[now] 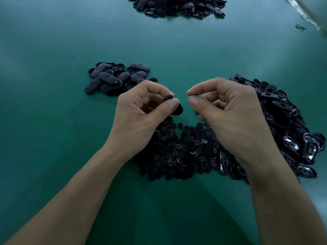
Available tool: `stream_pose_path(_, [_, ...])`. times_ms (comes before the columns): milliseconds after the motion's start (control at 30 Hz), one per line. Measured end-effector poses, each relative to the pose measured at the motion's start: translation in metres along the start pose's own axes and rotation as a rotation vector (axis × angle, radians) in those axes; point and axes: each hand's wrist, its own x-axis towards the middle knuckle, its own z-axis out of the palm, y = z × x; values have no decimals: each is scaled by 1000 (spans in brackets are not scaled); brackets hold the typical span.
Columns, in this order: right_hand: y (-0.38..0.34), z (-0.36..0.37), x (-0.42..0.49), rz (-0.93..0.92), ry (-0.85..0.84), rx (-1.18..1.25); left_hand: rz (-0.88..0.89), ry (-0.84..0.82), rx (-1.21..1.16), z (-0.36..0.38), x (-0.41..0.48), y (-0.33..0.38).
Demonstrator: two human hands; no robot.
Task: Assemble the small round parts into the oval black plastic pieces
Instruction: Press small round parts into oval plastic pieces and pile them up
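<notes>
My left hand (141,110) pinches an oval black plastic piece (174,106) between thumb and fingers, held above the table. A short gap to its right, my right hand (228,110) pinches something very small and dark, apparently a small round part (192,95), at the tips of thumb and forefinger. Below both hands lies a heap of small round black parts (180,152). A heap of oval pieces lying hollow side up (286,124) spreads out under and to the right of my right hand.
A smaller heap of oval pieces lying smooth side up (115,78) sits behind my left hand. Another big heap of black pieces (178,6) lies at the far edge. The table has a green mat (53,103). A clear plastic strip (304,13) and a small dark scrap (300,27) lie at the far right.
</notes>
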Motion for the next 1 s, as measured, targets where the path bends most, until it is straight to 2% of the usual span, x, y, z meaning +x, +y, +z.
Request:
stream_pose_path(267, [-4, 0, -1, 23, 11, 39, -40, 62, -82, 0, 1, -1])
stream_pose_path(567, [-5, 7, -2, 17, -2, 84, -61, 43, -78, 0, 2, -1])
stream_pose_path(1000, [-10, 20, -7, -64, 65, -118, -107, 7, -131, 1, 0, 3])
